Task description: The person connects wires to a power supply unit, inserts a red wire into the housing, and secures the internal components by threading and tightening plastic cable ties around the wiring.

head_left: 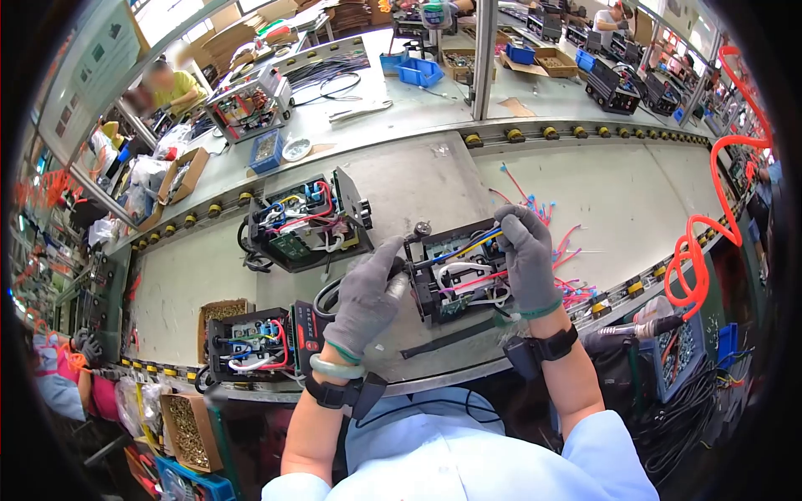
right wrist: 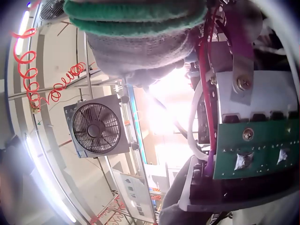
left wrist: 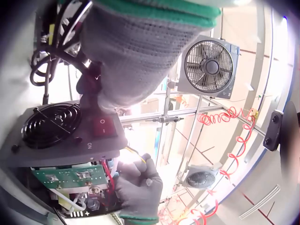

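Observation:
Both hands wear grey gloves with green cuffs. An open black electrical unit [head_left: 458, 292], with a green circuit board [left wrist: 70, 177] and wires inside, sits on the bench before me. My left hand [head_left: 366, 294] is at its rear panel, its fingers and thumb curled around the black power cable [left wrist: 65, 57] where it enters. This panel carries a round fan grille [left wrist: 51, 125] and a red switch [left wrist: 103, 126]. Over the opposite side, my right hand [head_left: 528, 250] pinches the ends of the blue and yellow wires [head_left: 472, 246], which stretch across the open top.
Two similar open units, one behind [head_left: 305, 221] and one in front [head_left: 251, 344], stand to the left. Cut wire pieces [head_left: 568, 288] lie at the right. Black roller rails [head_left: 585, 132] edge the bench; a coiled orange air hose [head_left: 689, 259] leads to a screwdriver [head_left: 639, 330].

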`<state>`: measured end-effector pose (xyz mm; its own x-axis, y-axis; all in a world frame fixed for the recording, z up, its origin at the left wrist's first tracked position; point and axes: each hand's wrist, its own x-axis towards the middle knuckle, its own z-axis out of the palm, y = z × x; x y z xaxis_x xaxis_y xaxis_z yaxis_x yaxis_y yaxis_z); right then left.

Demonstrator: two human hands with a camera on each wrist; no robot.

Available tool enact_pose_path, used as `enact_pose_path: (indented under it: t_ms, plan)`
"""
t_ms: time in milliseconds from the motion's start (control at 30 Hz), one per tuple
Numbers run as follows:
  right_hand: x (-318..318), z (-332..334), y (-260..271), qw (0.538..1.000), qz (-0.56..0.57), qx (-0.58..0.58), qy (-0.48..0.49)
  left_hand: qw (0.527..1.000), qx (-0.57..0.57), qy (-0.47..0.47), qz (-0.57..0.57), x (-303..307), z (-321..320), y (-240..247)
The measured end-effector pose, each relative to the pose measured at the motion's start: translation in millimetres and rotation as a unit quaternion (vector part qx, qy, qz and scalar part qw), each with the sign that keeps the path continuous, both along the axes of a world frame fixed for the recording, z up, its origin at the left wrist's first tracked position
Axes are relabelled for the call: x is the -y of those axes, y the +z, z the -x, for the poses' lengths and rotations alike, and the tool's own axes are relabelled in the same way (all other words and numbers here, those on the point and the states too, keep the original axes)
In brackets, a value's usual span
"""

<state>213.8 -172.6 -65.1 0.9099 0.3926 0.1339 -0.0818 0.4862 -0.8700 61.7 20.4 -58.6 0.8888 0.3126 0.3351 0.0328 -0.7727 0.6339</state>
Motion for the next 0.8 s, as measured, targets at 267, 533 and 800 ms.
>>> enact_pose_path:
  t_ms: [267,533,800]
  plan:
    - [3.7,-3.3,-1.9,0.999,-0.011,0.009,0.040,0.950,0.041,0.004,-0.309,6.2,-6.3,11.6]
    - [2.9,4.7,7.9,0.996,0.080,0.028,0.036,0.985,-0.072,0.007,-0.158,-3.2,1.1,1.7]
    - [1.4,0.4,0.5,0.998,0.051,0.021,0.020,0.978,-0.079,-0.002,-0.192,-6.1,3.6,4.2]
